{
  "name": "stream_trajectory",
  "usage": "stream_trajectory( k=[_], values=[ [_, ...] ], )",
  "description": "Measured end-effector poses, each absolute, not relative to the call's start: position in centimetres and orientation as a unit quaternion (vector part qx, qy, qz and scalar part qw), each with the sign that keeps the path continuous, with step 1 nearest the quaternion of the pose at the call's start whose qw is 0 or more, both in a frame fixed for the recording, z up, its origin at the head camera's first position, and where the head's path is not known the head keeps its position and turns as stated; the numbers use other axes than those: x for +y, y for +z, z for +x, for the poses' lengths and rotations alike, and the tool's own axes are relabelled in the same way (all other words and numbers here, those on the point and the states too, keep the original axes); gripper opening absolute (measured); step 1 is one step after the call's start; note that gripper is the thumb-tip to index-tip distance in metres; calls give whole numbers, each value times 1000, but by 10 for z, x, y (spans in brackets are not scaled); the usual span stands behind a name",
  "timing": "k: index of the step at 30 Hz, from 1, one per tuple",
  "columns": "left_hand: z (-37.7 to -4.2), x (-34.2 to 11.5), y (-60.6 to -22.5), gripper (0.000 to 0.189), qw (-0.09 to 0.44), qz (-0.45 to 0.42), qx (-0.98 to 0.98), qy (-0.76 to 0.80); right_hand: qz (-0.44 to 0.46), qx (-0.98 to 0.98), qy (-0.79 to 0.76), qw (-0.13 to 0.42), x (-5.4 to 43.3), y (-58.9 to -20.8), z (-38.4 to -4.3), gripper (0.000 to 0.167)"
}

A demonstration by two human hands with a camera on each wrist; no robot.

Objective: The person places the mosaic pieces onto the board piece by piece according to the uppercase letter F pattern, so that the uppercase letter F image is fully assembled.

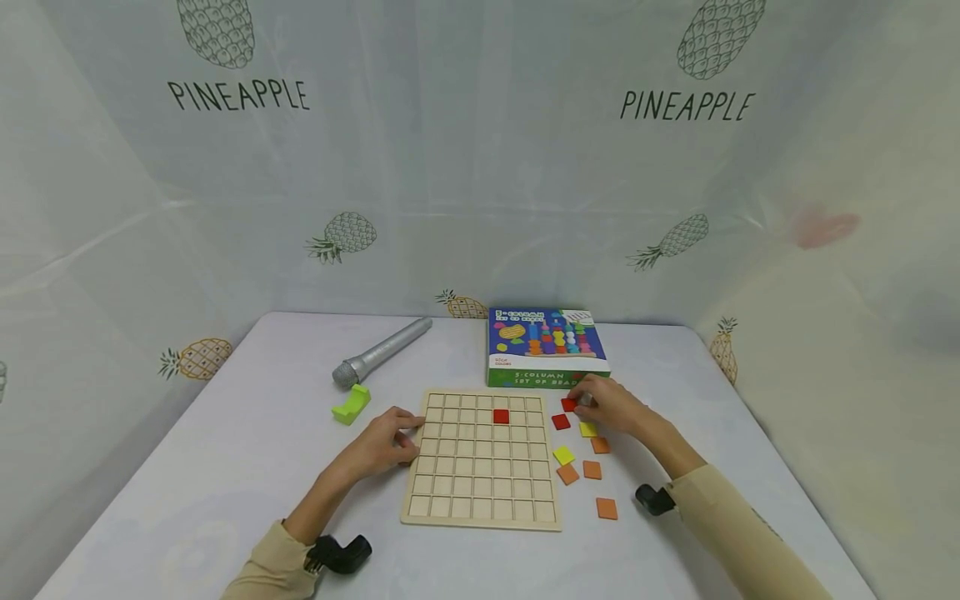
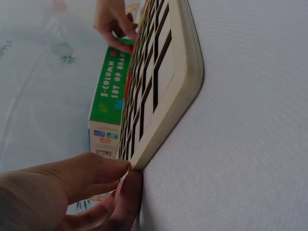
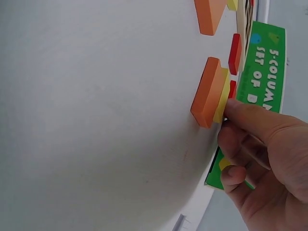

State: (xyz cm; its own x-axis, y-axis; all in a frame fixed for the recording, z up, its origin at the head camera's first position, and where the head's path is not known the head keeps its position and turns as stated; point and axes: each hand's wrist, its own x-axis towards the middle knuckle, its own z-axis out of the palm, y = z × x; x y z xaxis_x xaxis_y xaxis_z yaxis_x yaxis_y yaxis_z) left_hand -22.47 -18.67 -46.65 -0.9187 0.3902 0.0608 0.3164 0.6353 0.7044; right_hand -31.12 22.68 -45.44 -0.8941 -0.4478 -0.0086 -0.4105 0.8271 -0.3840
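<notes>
My left hand (image 1: 381, 443) is at the left edge of a wooden grid board (image 1: 480, 527), thumb and fingers holding its rim; the left wrist view shows the fingertips right at that edge. One red tile (image 1: 501, 416) sits in a cell near the board's top. To the right of the board, my right hand (image 1: 617, 407) pinches another red tile (image 1: 568, 405), its fingers partly covering it. Around that hand lie a red tile (image 1: 561, 422), a yellow tile (image 1: 588, 429) and an orange tile (image 3: 206, 94).
A bead-set box (image 1: 547, 342) lies behind the board. At the back left are a silver microphone (image 1: 382, 352) and a bright green curved block (image 1: 351, 405). Nearer on the right are a yellow tile (image 1: 564, 455) and several orange tiles, one (image 1: 607, 508) closest to the front.
</notes>
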Motion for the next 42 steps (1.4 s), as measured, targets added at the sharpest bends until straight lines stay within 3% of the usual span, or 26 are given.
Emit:
stream_trajectory(
  k=[20,42],
  values=[
    [-226,-188,-466,53,46,198,900,384,-243,954,-176,24,229,-444,-305,23],
    [-222,-187,-468,52,39,204,897,390,-278,939,-197,41,188,-436,-297,22]
  ],
)
